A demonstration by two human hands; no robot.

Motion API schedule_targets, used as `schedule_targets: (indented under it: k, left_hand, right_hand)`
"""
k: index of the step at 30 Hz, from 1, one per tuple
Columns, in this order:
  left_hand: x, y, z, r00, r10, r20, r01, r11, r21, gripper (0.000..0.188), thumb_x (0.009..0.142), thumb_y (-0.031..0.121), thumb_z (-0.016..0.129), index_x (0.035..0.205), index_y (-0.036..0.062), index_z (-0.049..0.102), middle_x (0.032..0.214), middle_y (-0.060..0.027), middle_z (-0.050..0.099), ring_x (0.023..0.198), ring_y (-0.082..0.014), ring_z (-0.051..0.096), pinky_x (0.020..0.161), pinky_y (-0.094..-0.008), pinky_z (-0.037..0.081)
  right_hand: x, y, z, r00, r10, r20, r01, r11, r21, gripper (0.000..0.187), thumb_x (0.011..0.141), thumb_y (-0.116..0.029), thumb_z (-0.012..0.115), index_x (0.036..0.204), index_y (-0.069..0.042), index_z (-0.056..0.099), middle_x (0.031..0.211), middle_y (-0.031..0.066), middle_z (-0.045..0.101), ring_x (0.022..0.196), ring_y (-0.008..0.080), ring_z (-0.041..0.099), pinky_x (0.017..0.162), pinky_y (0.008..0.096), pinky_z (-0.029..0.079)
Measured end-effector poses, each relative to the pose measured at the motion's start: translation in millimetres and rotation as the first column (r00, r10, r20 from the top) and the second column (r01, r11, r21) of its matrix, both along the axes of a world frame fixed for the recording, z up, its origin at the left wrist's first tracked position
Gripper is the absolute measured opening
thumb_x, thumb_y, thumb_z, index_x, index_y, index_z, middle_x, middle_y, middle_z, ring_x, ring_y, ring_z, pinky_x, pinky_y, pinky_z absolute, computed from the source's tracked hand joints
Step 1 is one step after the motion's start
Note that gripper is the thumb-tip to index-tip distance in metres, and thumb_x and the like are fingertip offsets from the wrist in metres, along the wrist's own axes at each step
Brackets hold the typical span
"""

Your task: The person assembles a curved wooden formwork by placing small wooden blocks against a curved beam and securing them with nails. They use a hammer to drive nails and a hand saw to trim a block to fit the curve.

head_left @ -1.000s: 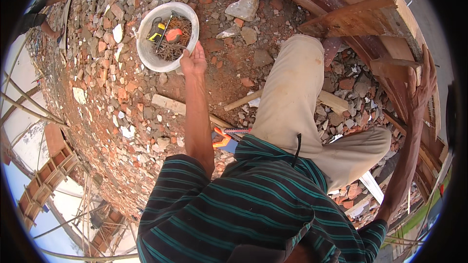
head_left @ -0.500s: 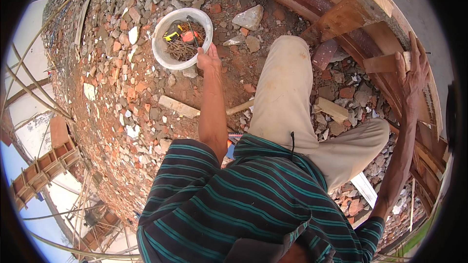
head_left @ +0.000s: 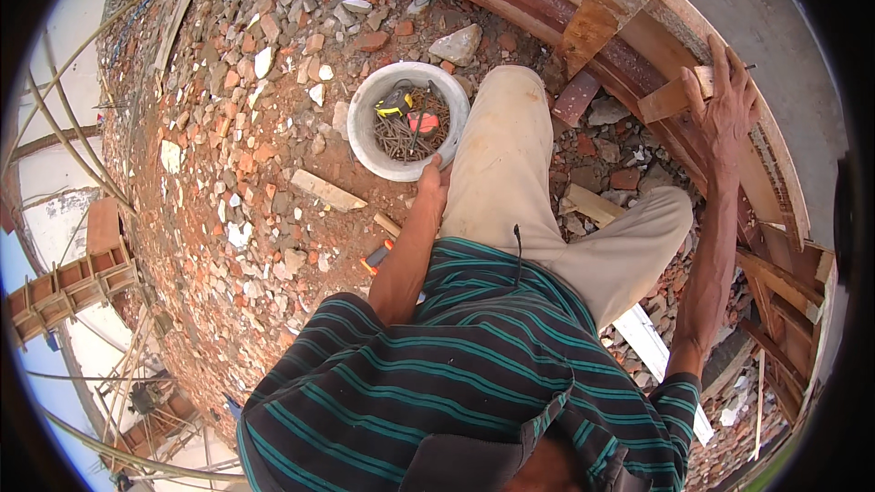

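Note:
My left hand (head_left: 433, 184) grips the near rim of a whitish round bucket (head_left: 365, 146), its fingers partly hidden by the wall. Inside lie many nails (head_left: 394, 138), a yellow-and-black tape measure (head_left: 395, 102), a red item (head_left: 423, 122) whose kind I cannot make out, and a thin dark rod. The bucket stands on rubble beside my bent leg. To the right, my right hand (head_left: 726, 105) rests with fingers stretched over the top edge of a wooden formwork panel (head_left: 761, 159). A short wood block (head_left: 663, 102) has its end between that thumb and fingers.
Broken brick and stone (head_left: 246, 155) cover the ground. A wood offcut (head_left: 326, 189) and an orange-and-black handled tool (head_left: 376, 257) lie left of my leg. A larger timber brace (head_left: 606, 14) juts from the curved formwork. Bamboo poles (head_left: 77, 141) stand far left.
The bucket has come right and nearer, up against my leg, with my left hand on its rim. The rod inside shows less. My right hand stays on the formwork edge.

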State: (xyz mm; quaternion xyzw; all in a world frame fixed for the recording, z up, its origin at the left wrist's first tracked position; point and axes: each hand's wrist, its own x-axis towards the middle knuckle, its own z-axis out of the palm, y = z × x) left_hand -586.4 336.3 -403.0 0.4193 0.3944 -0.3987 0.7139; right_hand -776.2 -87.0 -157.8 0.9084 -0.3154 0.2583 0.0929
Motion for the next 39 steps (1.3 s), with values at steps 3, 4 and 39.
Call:
schedule_targets:
  k: [3,4,39]
  left_hand:
    - [6,31,-5,0.943,-0.323,0.080,0.330,0.937,-0.111,0.031,0.100,0.027,0.050,0.112,0.0001,0.059,0.116,-0.0183,0.065,0.097,-0.0298,0.067,0.077,-0.0432,0.056]
    - [10,28,20,0.826,-0.538,0.167,0.524,0.842,0.127,0.036,0.099,0.031,0.050,0.112,-0.0014,0.060,0.114,-0.0199,0.066,0.099,-0.0318,0.067,0.082,-0.0439,0.055]
    - [-64,-304,279,-0.425,-0.123,0.897,0.675,0.617,0.404,0.029,0.100,0.017,0.044,0.115,-0.0022,0.060,0.113,-0.0119,0.067,0.072,-0.0096,0.051,0.067,-0.0278,0.047]
  right_hand:
    - [3,0,5,1.000,0.008,0.010,-0.008,1.000,-0.016,0.064,0.087,-0.060,0.059,0.142,-0.031,0.047,0.140,0.0106,0.049,0.131,0.0366,0.043,0.106,0.0552,0.029]
    - [1,3,1,1.000,-0.006,0.002,0.006,1.000,-0.024,0.064,0.087,-0.060,0.059,0.142,-0.030,0.046,0.140,0.0107,0.049,0.131,0.0368,0.043,0.106,0.0552,0.029]
    - [-10,19,-2,0.912,-0.015,0.410,-0.037,0.992,0.119,0.111,0.071,-0.054,0.077,0.149,0.001,0.020,0.146,0.0244,0.031,0.141,0.0405,0.025,0.117,0.0516,0.020]
